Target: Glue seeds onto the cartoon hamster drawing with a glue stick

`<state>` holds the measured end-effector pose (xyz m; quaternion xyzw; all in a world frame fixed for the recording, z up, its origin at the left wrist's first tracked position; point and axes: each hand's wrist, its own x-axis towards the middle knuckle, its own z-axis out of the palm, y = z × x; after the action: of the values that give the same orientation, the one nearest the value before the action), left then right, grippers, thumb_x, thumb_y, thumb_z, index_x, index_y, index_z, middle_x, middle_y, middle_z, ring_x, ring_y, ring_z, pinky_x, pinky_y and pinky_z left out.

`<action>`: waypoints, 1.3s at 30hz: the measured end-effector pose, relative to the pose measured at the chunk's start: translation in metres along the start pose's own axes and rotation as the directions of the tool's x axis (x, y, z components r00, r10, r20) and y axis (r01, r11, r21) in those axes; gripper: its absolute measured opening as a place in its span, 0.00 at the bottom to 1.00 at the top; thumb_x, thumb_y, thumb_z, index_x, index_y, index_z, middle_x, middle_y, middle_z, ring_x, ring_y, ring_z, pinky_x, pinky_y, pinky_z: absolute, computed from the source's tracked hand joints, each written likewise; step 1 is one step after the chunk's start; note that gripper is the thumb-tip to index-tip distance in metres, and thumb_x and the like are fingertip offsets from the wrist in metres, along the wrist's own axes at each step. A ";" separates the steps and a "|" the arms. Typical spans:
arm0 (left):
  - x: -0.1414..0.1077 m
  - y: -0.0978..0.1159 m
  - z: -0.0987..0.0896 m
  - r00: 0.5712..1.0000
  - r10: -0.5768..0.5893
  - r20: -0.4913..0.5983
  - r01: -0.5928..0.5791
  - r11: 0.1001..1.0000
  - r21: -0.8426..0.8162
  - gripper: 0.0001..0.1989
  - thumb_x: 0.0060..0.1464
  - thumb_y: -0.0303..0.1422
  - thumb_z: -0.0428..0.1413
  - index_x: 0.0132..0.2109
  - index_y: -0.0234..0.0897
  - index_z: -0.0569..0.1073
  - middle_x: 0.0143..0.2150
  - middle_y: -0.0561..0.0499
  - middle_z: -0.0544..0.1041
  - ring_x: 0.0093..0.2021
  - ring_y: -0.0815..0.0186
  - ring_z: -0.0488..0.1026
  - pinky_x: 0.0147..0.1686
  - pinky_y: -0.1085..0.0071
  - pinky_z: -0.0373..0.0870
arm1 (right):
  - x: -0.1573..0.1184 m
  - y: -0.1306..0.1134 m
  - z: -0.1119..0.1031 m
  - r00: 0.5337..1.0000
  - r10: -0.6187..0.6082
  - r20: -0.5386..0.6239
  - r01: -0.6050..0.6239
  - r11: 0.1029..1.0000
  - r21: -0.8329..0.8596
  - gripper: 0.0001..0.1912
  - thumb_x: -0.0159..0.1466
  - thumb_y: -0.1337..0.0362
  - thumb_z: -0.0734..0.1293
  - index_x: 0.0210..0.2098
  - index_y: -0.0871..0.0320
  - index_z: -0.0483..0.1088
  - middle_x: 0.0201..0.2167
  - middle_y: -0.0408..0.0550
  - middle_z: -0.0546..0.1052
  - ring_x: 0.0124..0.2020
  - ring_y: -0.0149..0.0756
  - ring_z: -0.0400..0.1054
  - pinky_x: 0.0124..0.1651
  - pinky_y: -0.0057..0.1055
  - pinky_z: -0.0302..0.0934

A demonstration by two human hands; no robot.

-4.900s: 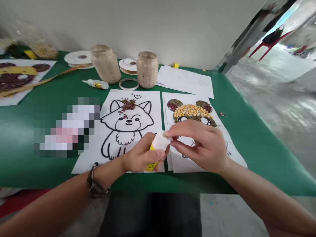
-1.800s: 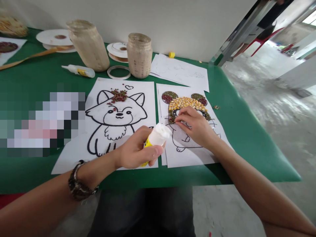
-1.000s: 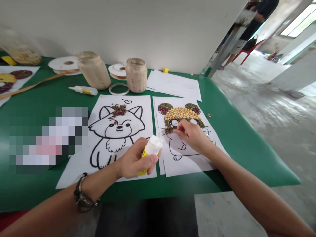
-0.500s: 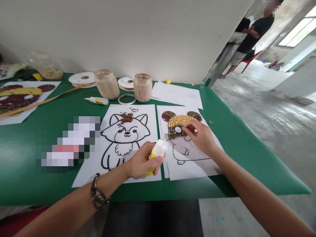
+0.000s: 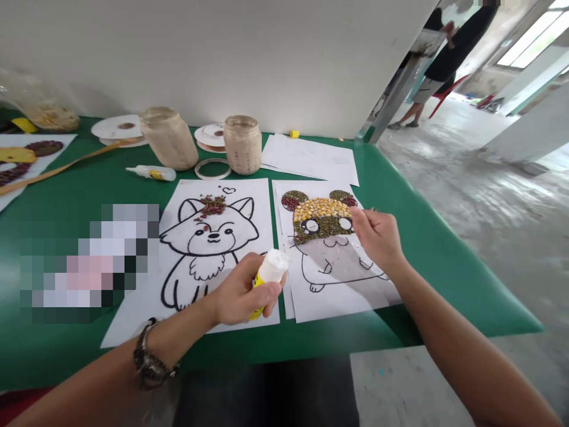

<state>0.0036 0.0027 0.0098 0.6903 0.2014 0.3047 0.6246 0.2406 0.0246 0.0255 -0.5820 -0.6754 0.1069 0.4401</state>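
Note:
My left hand (image 5: 249, 290) is wrapped round a yellow-and-white glue bottle (image 5: 272, 267), its white top tilted up. It hovers over the gap between two drawings. My right hand (image 5: 380, 234) is closed, fingers pinched, at the right eye of the mouse-like drawing (image 5: 338, 299); whatever the fingertips hold is hidden. That drawing has yellow corn kernels (image 5: 322, 207) on its forehead, green beans (image 5: 328, 226) around the eyes, and red and green beans on the ears. On the left lies a fox drawing (image 5: 213, 237) with a small heap of mixed beans (image 5: 213, 206) on its head.
Behind the drawings stand two cloudy jars (image 5: 243, 145), ribbon spools (image 5: 120, 127), a tape ring (image 5: 213, 169) and a small white glue tube (image 5: 151, 172). Blank-looking sheets (image 5: 311, 157) lie at the back. A person (image 5: 457, 47) stands beyond the wall's end.
My right hand has moved right, from between the mouse's eyes to its right eye, uncovering the bean band. My left hand still holds the bottle. The camera view has shifted slightly.

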 end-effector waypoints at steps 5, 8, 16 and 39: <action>0.001 -0.001 0.000 1.000 -0.010 0.015 0.010 1.000 0.006 0.25 0.50 0.52 0.46 0.19 0.36 0.59 0.13 0.53 0.62 0.13 0.73 0.57 0.15 0.74 0.55 | 0.000 0.006 0.003 0.999 -0.036 0.016 0.035 0.997 0.075 0.02 0.53 0.67 0.64 0.27 0.58 0.65 0.19 0.37 0.63 0.20 0.23 0.56 0.23 0.23 0.52; 0.001 0.000 0.000 1.000 -0.027 0.015 0.027 1.000 -0.006 0.25 0.50 0.52 0.46 0.20 0.36 0.60 0.14 0.53 0.62 0.14 0.73 0.57 0.15 0.74 0.55 | 0.002 0.008 0.003 1.000 -0.013 0.003 0.012 0.994 0.108 0.06 0.53 0.69 0.63 0.32 0.58 0.67 0.21 0.38 0.65 0.22 0.24 0.59 0.26 0.24 0.55; -0.001 0.001 0.001 0.998 -0.069 -0.002 0.069 0.997 0.034 0.22 0.49 0.50 0.48 0.21 0.36 0.59 0.14 0.54 0.62 0.14 0.73 0.58 0.15 0.75 0.56 | 0.009 0.010 -0.010 0.958 0.250 -0.140 -0.244 0.968 0.060 0.19 0.58 0.61 0.59 0.12 0.58 0.56 0.06 0.35 0.55 0.11 0.21 0.48 0.17 0.24 0.45; -0.001 0.002 -0.004 0.992 0.127 0.007 -0.125 0.964 0.237 0.14 0.48 0.37 0.47 0.19 0.36 0.59 0.12 0.55 0.62 0.14 0.74 0.57 0.15 0.77 0.54 | 0.067 -0.082 0.125 0.669 -0.367 0.647 0.507 0.861 -0.036 0.09 0.59 0.74 0.60 0.39 0.60 0.66 0.38 0.48 0.69 0.35 0.31 0.62 0.35 0.27 0.53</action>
<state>-0.0001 0.0049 0.0122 0.7699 0.1946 0.3204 0.5164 0.0984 0.1046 0.0375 -0.3772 -0.9087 0.1096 0.1412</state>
